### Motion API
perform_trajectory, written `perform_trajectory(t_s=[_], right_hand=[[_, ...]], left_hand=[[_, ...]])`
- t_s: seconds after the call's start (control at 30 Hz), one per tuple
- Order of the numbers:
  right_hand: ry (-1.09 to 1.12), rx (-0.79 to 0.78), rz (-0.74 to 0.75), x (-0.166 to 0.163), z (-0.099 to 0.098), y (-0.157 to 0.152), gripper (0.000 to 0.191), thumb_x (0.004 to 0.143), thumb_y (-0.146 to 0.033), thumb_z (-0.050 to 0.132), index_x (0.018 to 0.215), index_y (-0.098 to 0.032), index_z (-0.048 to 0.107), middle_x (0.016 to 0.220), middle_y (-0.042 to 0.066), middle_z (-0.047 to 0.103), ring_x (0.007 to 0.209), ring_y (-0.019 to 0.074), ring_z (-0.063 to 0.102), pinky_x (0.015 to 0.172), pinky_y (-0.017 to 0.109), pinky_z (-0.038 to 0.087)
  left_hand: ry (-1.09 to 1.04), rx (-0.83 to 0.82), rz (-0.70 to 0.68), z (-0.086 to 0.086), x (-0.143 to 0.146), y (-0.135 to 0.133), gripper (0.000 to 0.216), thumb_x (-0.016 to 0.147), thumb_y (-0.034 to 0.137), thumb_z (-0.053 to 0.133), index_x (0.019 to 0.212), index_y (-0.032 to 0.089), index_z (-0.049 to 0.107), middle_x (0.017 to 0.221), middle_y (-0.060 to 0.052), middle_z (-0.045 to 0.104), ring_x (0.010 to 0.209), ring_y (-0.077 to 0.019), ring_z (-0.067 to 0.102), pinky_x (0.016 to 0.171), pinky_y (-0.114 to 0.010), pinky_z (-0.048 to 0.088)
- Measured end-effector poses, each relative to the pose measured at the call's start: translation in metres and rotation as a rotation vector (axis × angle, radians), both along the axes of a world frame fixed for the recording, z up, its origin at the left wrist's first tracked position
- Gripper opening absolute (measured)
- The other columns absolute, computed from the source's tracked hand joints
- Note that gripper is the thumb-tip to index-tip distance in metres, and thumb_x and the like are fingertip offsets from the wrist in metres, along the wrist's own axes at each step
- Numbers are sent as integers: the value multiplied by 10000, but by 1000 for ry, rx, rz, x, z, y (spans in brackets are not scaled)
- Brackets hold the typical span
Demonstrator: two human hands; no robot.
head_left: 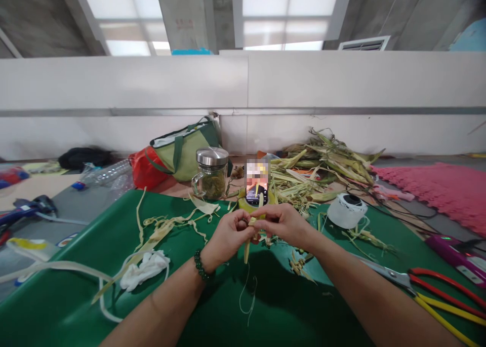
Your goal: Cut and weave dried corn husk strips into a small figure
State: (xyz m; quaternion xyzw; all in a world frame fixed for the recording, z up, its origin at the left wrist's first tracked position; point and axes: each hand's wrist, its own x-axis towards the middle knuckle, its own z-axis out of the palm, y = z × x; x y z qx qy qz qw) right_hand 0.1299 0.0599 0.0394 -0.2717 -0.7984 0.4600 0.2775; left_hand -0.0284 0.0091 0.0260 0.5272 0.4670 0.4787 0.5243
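Hanging just below both, the leaf strip (pixel 246 253) is pinched by left hand (pixel 227 238) and right hand (pixel 286 225).

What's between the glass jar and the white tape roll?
In the head view a lit phone stands between the jar and the tape roll, dry leaves beside it. Nearer, left hand and right hand pinch a leaf strip.

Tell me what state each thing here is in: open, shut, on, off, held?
Left hand: pinching the husk strip.
Right hand: pinching the same strip.
Jar: upright, lid on.
Phone: propped up, screen lit.
Scissors: lying flat, unheld.
Plastic bottle: on its side.
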Motion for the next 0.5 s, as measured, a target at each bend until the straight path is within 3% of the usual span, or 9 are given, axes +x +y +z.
perform_trajectory(t_s=[0.23,0.37,0.5], right_hand=[[-29,-24,-55,0,-5,4,168,746,-272,606,658,-135,650,515,-1,615,430,70,469,397,167,302],[-70,-34,-69,-1,-4,4,156,725,-252,604,623,-135,622,529,11,633,449,84,509,405,169,325],[-76,-114,-43,-1,-1,4,169,712,-243,598,826,-145,676,526,-2,643,455,111,556,423,190,396]], left_hand=[[45,36,-24,-4,-1,1,252,652,242,667,718,177,432,520,83,488,561,-146,618,542,-240,464],[21,22,-63,-5,-1,1,265,662,235,656,703,187,399,557,56,561,578,-147,627,566,-252,469],[-1,23,-80,-7,0,2,274,661,242,658,700,190,392,567,46,589,574,-142,626,573,-255,471]])
